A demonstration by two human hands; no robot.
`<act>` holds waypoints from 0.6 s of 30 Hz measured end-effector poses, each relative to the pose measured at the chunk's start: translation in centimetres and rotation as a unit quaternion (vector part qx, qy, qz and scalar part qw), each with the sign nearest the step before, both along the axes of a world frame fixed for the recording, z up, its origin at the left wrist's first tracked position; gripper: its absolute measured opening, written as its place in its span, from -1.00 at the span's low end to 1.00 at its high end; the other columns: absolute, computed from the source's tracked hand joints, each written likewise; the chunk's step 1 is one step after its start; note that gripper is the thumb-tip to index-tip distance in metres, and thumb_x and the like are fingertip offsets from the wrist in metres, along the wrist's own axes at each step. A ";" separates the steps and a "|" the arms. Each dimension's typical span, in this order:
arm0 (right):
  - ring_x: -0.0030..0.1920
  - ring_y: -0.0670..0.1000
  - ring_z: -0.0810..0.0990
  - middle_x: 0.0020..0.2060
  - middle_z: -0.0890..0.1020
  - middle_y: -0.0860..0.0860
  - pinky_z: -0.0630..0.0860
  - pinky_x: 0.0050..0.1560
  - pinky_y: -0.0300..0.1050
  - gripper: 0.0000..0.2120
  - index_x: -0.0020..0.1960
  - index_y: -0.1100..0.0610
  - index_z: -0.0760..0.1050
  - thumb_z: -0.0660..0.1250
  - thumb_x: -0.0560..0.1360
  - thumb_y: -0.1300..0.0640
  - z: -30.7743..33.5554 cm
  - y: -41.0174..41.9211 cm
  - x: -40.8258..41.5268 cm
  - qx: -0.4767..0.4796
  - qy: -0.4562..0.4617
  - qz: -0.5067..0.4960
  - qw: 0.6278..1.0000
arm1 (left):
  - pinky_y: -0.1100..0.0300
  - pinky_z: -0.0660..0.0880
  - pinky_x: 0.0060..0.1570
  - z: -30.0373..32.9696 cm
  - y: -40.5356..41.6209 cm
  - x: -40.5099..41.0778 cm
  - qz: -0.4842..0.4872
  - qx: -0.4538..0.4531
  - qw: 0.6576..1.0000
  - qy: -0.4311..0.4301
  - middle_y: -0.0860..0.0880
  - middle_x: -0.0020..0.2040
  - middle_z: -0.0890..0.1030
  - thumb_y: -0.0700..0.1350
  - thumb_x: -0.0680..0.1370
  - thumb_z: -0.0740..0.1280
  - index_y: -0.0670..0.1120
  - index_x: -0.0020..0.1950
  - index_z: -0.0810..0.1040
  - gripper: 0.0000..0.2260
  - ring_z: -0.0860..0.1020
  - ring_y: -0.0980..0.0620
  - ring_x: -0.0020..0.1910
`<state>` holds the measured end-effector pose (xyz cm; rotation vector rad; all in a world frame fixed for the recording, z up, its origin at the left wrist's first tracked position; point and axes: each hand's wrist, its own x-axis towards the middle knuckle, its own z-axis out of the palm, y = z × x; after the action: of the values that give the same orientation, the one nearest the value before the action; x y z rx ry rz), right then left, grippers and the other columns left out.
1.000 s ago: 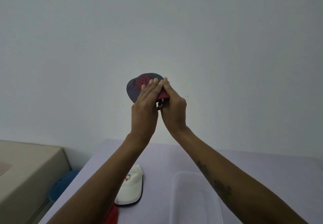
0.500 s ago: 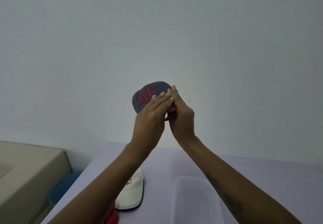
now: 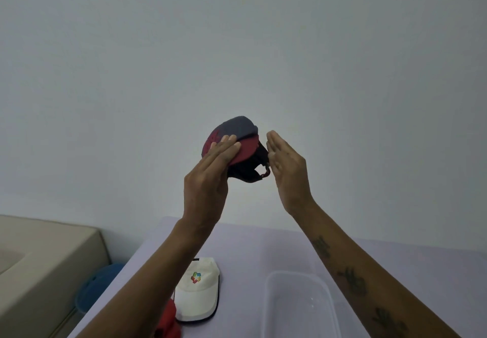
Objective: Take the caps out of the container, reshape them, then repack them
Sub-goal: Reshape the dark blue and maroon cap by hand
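cap [image 3: 238, 137] held up before the wall [image 3: 237, 47], both hands flat against it.

from my remote seat i see the grey-and-red cap raised well above the table [image 3: 276, 248], its long axis slanting from the grey crown at upper left down to the dark back strap at lower right, red brim facing me. the left hand [image 3: 208, 179] lies with straight fingers on the brim and crown; whether its thumb grips underneath i cannot tell. the right hand [image 3: 287, 163] is flat and wide, palm at the strap side, just touching it. below, a white cap [image 3: 199, 295] and a red cap [image 3: 168, 322] lie on the table left of the clear container [image 3: 297, 308].
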<state>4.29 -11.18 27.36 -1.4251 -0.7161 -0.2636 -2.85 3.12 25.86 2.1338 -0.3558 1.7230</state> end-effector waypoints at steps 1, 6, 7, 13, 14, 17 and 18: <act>0.40 -0.12 0.36 0.39 0.41 -0.08 0.34 0.37 -0.19 -0.49 0.49 0.13 0.24 0.19 0.56 0.33 0.3 -0.3 -0.1 -0.003 0.016 0.009 1.000 | -0.04 0.50 0.24 -0.1 -0.3 -0.2 -0.007 -0.007 1.000 -0.002 -0.14 0.24 0.58 -0.41 0.44 0.43 -0.25 0.21 0.58 -0.65 0.53 -0.04 0.28; 0.52 -0.08 0.11 0.52 0.19 -0.09 0.21 0.48 -0.07 -0.38 0.50 -0.05 0.18 0.25 0.53 0.33 1.4 0.9 1.0 -0.135 -0.210 -0.044 0.967 | 0.24 0.49 0.21 1.4 0.4 -1.2 -0.066 -0.087 0.994 -0.009 -0.09 0.20 0.60 -0.27 0.57 0.27 -0.20 0.18 0.59 -0.79 0.56 0.07 0.22; 0.53 -0.04 0.10 0.51 0.21 -0.07 0.17 0.50 0.00 -0.43 0.49 -0.03 0.23 0.25 0.55 0.30 2.1 2.0 1.6 -0.141 -0.252 -0.048 0.956 | 0.28 0.49 0.20 1.9 1.5 -1.1 -0.065 -0.098 0.993 -0.009 -0.07 0.19 0.61 -0.34 0.55 0.28 -0.19 0.18 0.59 -0.77 0.57 0.10 0.21; 0.08 0.06 0.61 0.03 0.65 0.08 0.54 0.10 0.01 -0.72 0.11 0.23 0.61 0.24 0.49 0.40 1.9 2.6 2.3 -0.091 -0.357 -0.166 0.915 | 0.26 0.54 0.09 2.0 2.3 -1.4 -0.063 -0.091 0.992 0.066 0.02 0.10 0.67 -0.30 0.53 0.34 -0.14 0.17 0.62 -0.76 0.61 0.17 0.09; 0.02 0.06 0.62 -0.02 0.65 0.09 0.56 0.04 -0.02 -0.74 0.08 0.23 0.62 0.24 0.49 0.39 1.7 2.6 2.2 -0.085 -0.360 -0.177 0.912 | 0.26 0.55 0.07 2.3 2.2 -1.4 -0.052 -0.090 0.992 0.065 0.04 0.08 0.67 -0.28 0.52 0.35 -0.12 0.16 0.63 -0.77 0.62 0.18 0.06; -0.07 0.07 0.61 -0.11 0.64 0.09 0.56 -0.07 -0.04 -0.74 0.04 0.22 0.62 0.22 0.46 0.39 1.3 2.5 1.7 -0.063 -0.358 -0.198 0.910 | 0.35 0.53 0.04 2.4 1.9 -1.2 -0.032 -0.077 0.996 0.042 0.03 0.04 0.68 -0.27 0.51 0.35 -0.12 0.11 0.66 -0.79 0.62 0.16 0.03; -0.11 0.07 0.60 -0.13 0.63 0.08 0.55 -0.11 -0.04 -0.73 0.03 0.19 0.60 0.22 0.46 0.40 1.1 2.6 1.4 -0.053 -0.359 -0.202 0.910 | 0.39 0.52 0.04 2.2 1.7 -1.1 -0.024 -0.064 0.997 0.031 0.03 0.04 0.67 -0.28 0.51 0.34 -0.13 0.10 0.66 -0.80 0.61 0.15 0.03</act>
<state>5.74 -8.61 28.50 -1.5753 -1.0287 -1.1313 -3.94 4.77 28.01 2.0658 -0.2709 1.6036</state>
